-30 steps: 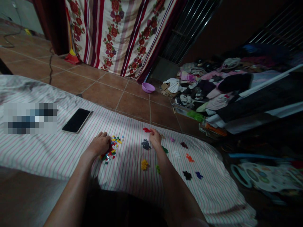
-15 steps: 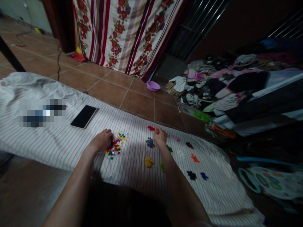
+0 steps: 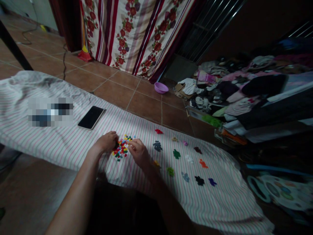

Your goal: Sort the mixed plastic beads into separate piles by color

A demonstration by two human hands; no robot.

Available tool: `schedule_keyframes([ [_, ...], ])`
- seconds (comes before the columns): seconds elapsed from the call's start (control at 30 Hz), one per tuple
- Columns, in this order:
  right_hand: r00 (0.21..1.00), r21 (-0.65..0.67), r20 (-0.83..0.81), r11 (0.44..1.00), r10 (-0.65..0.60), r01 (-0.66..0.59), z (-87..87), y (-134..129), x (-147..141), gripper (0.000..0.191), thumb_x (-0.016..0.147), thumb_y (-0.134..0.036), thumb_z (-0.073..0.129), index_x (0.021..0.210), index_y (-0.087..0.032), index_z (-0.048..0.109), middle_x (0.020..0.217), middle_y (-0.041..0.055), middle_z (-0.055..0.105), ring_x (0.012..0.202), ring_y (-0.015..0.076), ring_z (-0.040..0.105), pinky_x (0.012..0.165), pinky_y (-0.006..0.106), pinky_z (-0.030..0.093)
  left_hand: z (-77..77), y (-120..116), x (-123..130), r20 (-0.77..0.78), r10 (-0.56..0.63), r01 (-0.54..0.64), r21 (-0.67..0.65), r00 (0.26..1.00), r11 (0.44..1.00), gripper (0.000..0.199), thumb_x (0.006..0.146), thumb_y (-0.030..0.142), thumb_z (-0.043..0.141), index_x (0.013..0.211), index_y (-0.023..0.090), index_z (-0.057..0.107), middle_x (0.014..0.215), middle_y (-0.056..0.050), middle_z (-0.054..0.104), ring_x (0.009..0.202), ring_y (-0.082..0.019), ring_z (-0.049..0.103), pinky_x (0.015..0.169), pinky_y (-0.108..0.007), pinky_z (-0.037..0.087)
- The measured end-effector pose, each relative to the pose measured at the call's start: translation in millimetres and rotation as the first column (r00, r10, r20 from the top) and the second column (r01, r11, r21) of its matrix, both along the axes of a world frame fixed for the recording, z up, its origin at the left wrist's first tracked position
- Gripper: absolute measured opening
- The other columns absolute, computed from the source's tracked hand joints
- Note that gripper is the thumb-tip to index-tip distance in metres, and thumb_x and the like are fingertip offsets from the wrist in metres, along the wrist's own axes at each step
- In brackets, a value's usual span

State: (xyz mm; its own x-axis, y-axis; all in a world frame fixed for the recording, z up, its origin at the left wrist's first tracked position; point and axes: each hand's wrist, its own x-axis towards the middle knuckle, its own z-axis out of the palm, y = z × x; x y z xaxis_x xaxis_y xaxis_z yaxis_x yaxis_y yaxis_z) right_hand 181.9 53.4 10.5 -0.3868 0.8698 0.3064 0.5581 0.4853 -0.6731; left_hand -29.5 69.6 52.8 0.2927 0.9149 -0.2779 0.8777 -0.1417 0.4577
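A mixed heap of small coloured pieces (image 3: 121, 147) lies on the striped cloth (image 3: 137, 169). At its left edge rests my left hand (image 3: 107, 141), fingers curled; whatever they may hold is hidden. My right hand (image 3: 138, 150) is at the heap's right side, its index finger extended over the pieces and nothing visible held. Single-colour piles lie to the right, among them red (image 3: 158, 131), dark grey (image 3: 157, 146), dark green (image 3: 176, 154), light green (image 3: 170, 171), orange (image 3: 203, 163) and black (image 3: 199, 180). A yellow pile (image 3: 156, 164) is partly covered by my right arm.
A phone (image 3: 91, 117) lies on the cloth left of the heap, with a blurred-out item farther left. Beyond the cloth, a purple basin (image 3: 161, 88) sits on the tiled floor. Clothes (image 3: 234, 88) are piled at the right.
My right hand has moved left from the red pile to the mixed heap, uncovering the light grey and beige piles. My left hand stays at the heap. The view has shifted slightly.
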Motion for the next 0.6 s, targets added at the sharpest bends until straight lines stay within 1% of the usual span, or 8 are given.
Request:
schedule_keyframes([
  [0.1,0.994,0.015,0.102,0.999,0.05,-0.052,-4.0,-11,-16,0.023,0.091,-0.018,0.055,0.105,-0.022,0.073,0.1,0.0068,0.065,0.094,0.018,0.064,0.088,0.033,0.056,1.3,0,0,-0.026,0.001,-0.001,0.007,1.0,1.0,0.028,0.083,0.008,0.04,0.089,0.018,0.066,0.104,-0.008,0.063,0.095,-0.015,0.061,0.09,-0.024,0.046],
  [0.23,0.977,0.029,0.212,1.0,-0.009,0.003,-8.9,-13,-23,0.026,0.093,-0.019,0.054,0.113,-0.02,0.071,0.103,0.0098,0.066,0.096,0.0206,0.063,0.089,0.035,0.056,2.0,-1,0,-0.002,0.021,-0.021,0.016,1.0,1.0,0.03,0.085,0.009,0.038,0.088,0.019,0.066,0.104,-0.008,0.065,0.096,-0.015,0.061,0.089,-0.024,0.046],
  [0.33,0.973,0.052,0.226,0.998,-0.046,0.035,-11.3,-9,-22,0.025,0.093,-0.017,0.053,0.109,-0.021,0.072,0.102,0.009,0.067,0.099,0.0212,0.062,0.092,0.036,0.054,1.9,-1,-1,0.018,0.049,-0.049,0.017,0.999,0.999,0.03,0.085,0.009,0.038,0.087,0.019,0.066,0.105,-0.008,0.066,0.096,-0.015,0.062,0.09,-0.025,0.046],
  [0.43,0.971,0.079,0.226,0.995,-0.074,0.058,-12.5,-7,-21,0.026,0.091,-0.014,0.053,0.106,-0.022,0.072,0.099,0.0075,0.067,0.099,0.0215,0.06,0.093,0.036,0.053,1.0,0,-2,0.025,0.046,-0.046,0.013,0.999,0.999,0.03,0.085,0.009,0.038,0.086,0.019,0.066,0.105,-0.008,0.066,0.094,-0.015,0.062,0.089,-0.025,0.046],
  [0.53,0.964,0.105,0.236,0.989,-0.122,0.099,-11.5,-8,-22,0.027,0.09,-0.012,0.053,0.106,-0.022,0.072,0.101,0.0086,0.065,0.099,0.0225,0.058,0.092,0.037,0.052,-0.7,0,-2,0.019,0.048,-0.048,0.006,0.999,0.999,0.03,0.086,0.01,0.038,0.085,0.019,0.066,0.106,-0.008,0.066,0.094,-0.015,0.062,0.088,-0.025,0.046],
  [0.6,0.96,0.117,0.251,0.988,-0.128,0.101,-9.7,-9,-24,0.025,0.089,-0.013,0.054,0.104,-0.022,0.072,0.102,0.009,0.064,0.1,0.0227,0.057,0.091,0.038,0.052,-2.0,1,-2,0.023,0.055,-0.055,0.001,0.998,0.998,0.029,0.086,0.011,0.038,0.086,0.019,0.066,0.107,-0.008,0.067,0.094,-0.016,0.063,0.088,-0.026,0.046],
])
